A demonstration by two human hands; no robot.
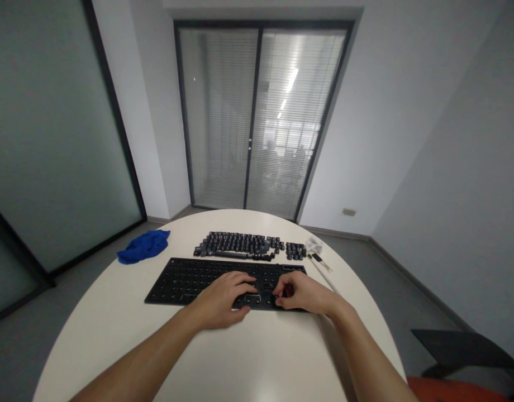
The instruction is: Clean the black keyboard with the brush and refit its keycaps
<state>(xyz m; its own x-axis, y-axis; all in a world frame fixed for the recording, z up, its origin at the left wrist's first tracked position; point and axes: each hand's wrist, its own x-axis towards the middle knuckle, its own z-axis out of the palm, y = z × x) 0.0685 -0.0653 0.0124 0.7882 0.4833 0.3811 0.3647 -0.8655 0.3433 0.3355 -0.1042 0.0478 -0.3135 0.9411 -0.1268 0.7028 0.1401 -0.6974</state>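
Note:
A black keyboard base (179,281) with its keycaps off lies across the white round table. My left hand (225,298) rests on the middle of the base, fingers spread and palm down, with the thumb over its near edge. Over the right part of the base, my right hand (303,291) is closed in a pinch, its fingertips close to the key sockets. What it holds, if anything, is too small and hidden to tell. Just beyond the base, loose black keycaps (238,243) sit in keyboard order, with a separate block of keycaps (295,250) to their right.
A crumpled blue cloth (143,247) lies at the table's left. To the right are a clear plastic piece (314,244), a small tool with a black part (318,258) and a thin pale stick (323,273). A dark chair part (466,349) stands beyond the table (223,363).

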